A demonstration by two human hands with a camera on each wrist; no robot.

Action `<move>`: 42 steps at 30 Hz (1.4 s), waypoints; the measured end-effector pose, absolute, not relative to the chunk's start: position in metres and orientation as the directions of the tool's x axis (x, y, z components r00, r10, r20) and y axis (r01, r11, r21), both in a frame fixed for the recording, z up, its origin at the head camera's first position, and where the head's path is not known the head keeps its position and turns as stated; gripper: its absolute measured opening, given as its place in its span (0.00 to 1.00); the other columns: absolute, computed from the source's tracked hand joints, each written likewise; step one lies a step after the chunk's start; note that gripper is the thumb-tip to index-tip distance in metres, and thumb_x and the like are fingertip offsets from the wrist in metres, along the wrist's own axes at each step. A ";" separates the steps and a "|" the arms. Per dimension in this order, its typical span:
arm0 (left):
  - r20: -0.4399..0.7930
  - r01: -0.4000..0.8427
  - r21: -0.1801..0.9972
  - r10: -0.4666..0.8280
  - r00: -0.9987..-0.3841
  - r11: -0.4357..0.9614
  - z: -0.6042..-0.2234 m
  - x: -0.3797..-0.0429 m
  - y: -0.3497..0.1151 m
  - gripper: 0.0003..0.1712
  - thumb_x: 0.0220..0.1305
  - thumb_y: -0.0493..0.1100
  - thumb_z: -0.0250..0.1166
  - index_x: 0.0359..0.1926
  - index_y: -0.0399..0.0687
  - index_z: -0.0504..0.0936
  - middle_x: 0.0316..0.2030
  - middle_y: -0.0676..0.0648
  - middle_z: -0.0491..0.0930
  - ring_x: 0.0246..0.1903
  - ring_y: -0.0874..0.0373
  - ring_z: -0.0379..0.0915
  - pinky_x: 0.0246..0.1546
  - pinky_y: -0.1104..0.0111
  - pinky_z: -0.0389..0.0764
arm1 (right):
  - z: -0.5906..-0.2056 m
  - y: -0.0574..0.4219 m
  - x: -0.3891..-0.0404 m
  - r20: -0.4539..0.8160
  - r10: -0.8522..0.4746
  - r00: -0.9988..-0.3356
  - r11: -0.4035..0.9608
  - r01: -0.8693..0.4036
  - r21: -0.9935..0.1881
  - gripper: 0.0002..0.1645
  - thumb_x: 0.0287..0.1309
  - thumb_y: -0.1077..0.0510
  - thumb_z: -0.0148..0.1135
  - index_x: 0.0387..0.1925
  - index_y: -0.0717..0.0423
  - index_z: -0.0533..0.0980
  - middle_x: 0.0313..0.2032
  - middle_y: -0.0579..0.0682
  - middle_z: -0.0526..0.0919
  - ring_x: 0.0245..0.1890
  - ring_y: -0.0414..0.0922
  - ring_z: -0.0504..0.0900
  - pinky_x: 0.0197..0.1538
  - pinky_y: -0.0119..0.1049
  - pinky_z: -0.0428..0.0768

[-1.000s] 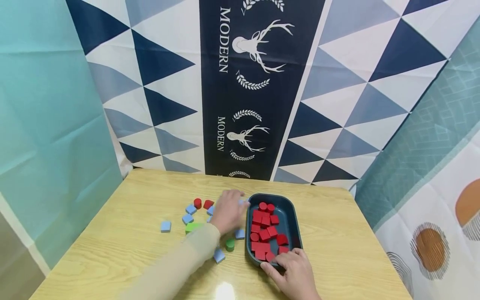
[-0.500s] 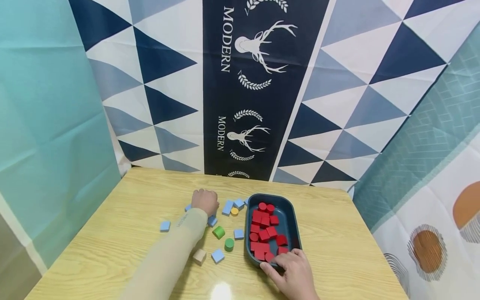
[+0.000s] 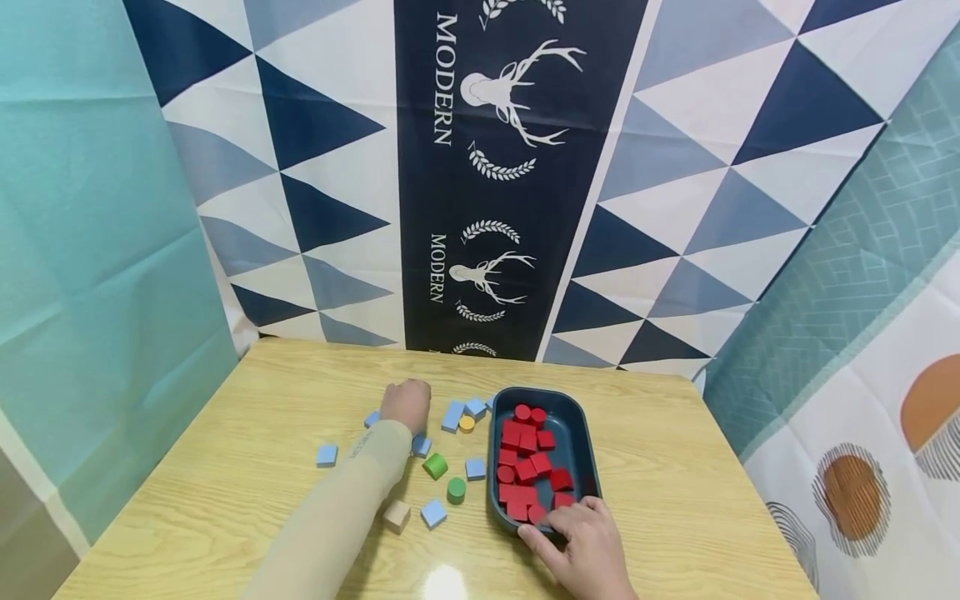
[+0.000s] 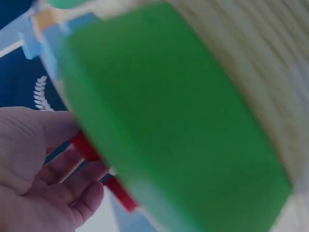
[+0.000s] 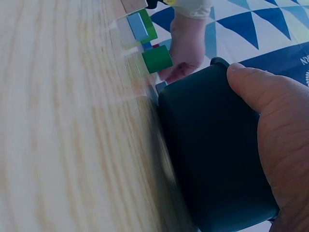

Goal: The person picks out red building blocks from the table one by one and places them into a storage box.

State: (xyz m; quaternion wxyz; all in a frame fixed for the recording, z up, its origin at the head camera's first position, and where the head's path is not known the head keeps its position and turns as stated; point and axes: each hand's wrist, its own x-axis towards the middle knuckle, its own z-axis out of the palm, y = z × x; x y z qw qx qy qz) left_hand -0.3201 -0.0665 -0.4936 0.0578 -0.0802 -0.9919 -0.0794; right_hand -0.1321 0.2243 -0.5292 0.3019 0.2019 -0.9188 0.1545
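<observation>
My left hand [image 3: 406, 407] is low over the far left group of blocks. In the left wrist view its thumb and fingers pinch a red block [image 4: 85, 147], and a second red block [image 4: 120, 193] lies by the fingertips. A large green block [image 4: 169, 121] fills that view's foreground; in the head view the hand and sleeve hide it. My right hand [image 3: 581, 546] grips the near rim of a dark blue-green tray [image 3: 582, 433], thumb outside it. Several red blocks [image 3: 527, 468], cubes and cylinders among them, lie in the tray.
On the wooden table [image 3: 675, 483], left of the tray, are several blue blocks [image 3: 433, 513], a green half-round block [image 3: 435, 466], a green cylinder [image 3: 456, 490], a yellow disc [image 3: 467, 424] and a plain wood cube [image 3: 397, 517]. Patterned cloth [image 3: 337, 167] hangs behind.
My left hand has moved left from beside the tray to the far left blocks, covering the red ones there, and has stayed there since half a second ago. The right hand stays on the tray rim.
</observation>
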 end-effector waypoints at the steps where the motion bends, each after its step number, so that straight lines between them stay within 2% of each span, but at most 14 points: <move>1: 0.153 0.186 0.183 0.159 -0.975 0.965 -0.490 -0.320 -0.063 0.08 0.72 0.32 0.65 0.43 0.45 0.90 0.40 0.45 0.91 0.42 0.48 0.88 0.54 0.51 0.85 | -0.529 0.224 -0.132 0.620 -0.280 -0.733 0.870 -0.467 -0.158 0.17 0.53 0.34 0.80 0.20 0.33 0.85 0.21 0.25 0.82 0.27 0.24 0.77 0.45 0.41 0.77; 4: 0.266 0.287 0.274 0.214 -0.940 0.918 -0.475 -0.317 -0.046 0.09 0.72 0.34 0.67 0.48 0.46 0.90 0.44 0.45 0.91 0.47 0.48 0.87 0.57 0.52 0.84 | -0.529 0.225 -0.133 0.628 -0.288 -0.723 0.869 -0.473 -0.146 0.16 0.52 0.34 0.81 0.20 0.33 0.85 0.21 0.26 0.82 0.27 0.25 0.77 0.45 0.41 0.76; 8: 0.386 0.477 0.307 0.351 -0.853 0.823 -0.456 -0.301 -0.006 0.08 0.73 0.39 0.69 0.50 0.48 0.89 0.47 0.48 0.89 0.50 0.52 0.85 0.60 0.55 0.84 | -0.528 0.226 -0.134 0.634 -0.286 -0.719 0.869 -0.473 -0.144 0.17 0.52 0.34 0.81 0.20 0.33 0.84 0.21 0.26 0.82 0.27 0.25 0.77 0.44 0.41 0.76; 11: 0.379 0.591 0.326 0.471 -0.797 0.738 -0.453 -0.279 0.026 0.08 0.74 0.43 0.69 0.51 0.51 0.89 0.49 0.51 0.88 0.52 0.56 0.83 0.62 0.59 0.83 | -0.530 0.226 -0.134 0.653 -0.302 -0.694 0.858 -0.496 -0.131 0.17 0.53 0.34 0.80 0.20 0.34 0.84 0.21 0.27 0.82 0.27 0.25 0.78 0.44 0.41 0.76; 14: 0.324 0.683 0.331 0.601 -0.731 0.652 -0.466 -0.257 0.051 0.07 0.74 0.46 0.69 0.49 0.55 0.90 0.47 0.56 0.87 0.49 0.63 0.82 0.59 0.68 0.83 | -0.533 0.225 -0.136 0.683 -0.327 -0.653 0.838 -0.534 -0.110 0.18 0.54 0.34 0.79 0.20 0.35 0.83 0.22 0.28 0.83 0.27 0.27 0.79 0.43 0.41 0.75; 18: 0.237 0.753 0.239 0.716 -0.657 0.613 -0.484 -0.239 0.069 0.04 0.74 0.49 0.70 0.45 0.61 0.90 0.42 0.61 0.86 0.43 0.69 0.79 0.55 0.76 0.80 | -0.535 0.224 -0.137 0.706 -0.340 -0.622 0.825 -0.557 -0.094 0.20 0.57 0.34 0.77 0.19 0.36 0.81 0.21 0.29 0.82 0.26 0.28 0.78 0.43 0.41 0.75; 22: 0.220 0.754 0.109 0.724 -0.653 0.647 -0.491 -0.233 0.076 0.02 0.74 0.50 0.70 0.42 0.64 0.89 0.40 0.62 0.85 0.41 0.69 0.78 0.57 0.74 0.79 | -0.534 0.224 -0.137 0.706 -0.329 -0.627 0.829 -0.550 -0.102 0.21 0.57 0.34 0.77 0.19 0.36 0.81 0.21 0.29 0.82 0.26 0.27 0.78 0.44 0.42 0.74; 26: 0.219 0.750 0.062 0.724 -0.654 0.658 -0.493 -0.231 0.078 0.02 0.74 0.51 0.70 0.41 0.65 0.88 0.40 0.62 0.84 0.42 0.67 0.78 0.59 0.74 0.78 | -0.532 0.226 -0.137 0.703 -0.327 -0.632 0.832 -0.545 -0.103 0.20 0.56 0.34 0.78 0.18 0.36 0.81 0.21 0.28 0.82 0.26 0.27 0.78 0.44 0.42 0.74; 30: 0.225 0.750 0.052 0.725 -0.652 0.659 -0.495 -0.229 0.079 0.04 0.74 0.54 0.69 0.41 0.65 0.87 0.41 0.62 0.84 0.44 0.68 0.78 0.59 0.74 0.78 | -0.532 0.226 -0.137 0.698 -0.327 -0.637 0.836 -0.539 -0.101 0.19 0.55 0.35 0.79 0.19 0.36 0.82 0.21 0.28 0.82 0.26 0.27 0.78 0.44 0.42 0.75; 36: 0.229 0.749 0.050 0.722 -0.653 0.661 -0.498 -0.228 0.079 0.08 0.73 0.59 0.69 0.40 0.65 0.86 0.38 0.62 0.82 0.40 0.67 0.77 0.54 0.73 0.80 | -0.533 0.226 -0.136 0.680 -0.325 -0.658 0.848 -0.521 -0.099 0.17 0.55 0.34 0.78 0.22 0.35 0.84 0.23 0.27 0.84 0.29 0.28 0.81 0.45 0.41 0.75; 42: 0.222 0.741 0.031 0.718 -0.660 0.671 -0.499 -0.230 0.079 0.08 0.73 0.60 0.69 0.38 0.66 0.85 0.37 0.63 0.81 0.38 0.68 0.75 0.51 0.73 0.79 | -0.532 0.225 -0.135 0.682 -0.328 -0.654 0.842 -0.530 -0.103 0.17 0.55 0.34 0.78 0.22 0.35 0.84 0.23 0.27 0.83 0.28 0.28 0.80 0.45 0.41 0.74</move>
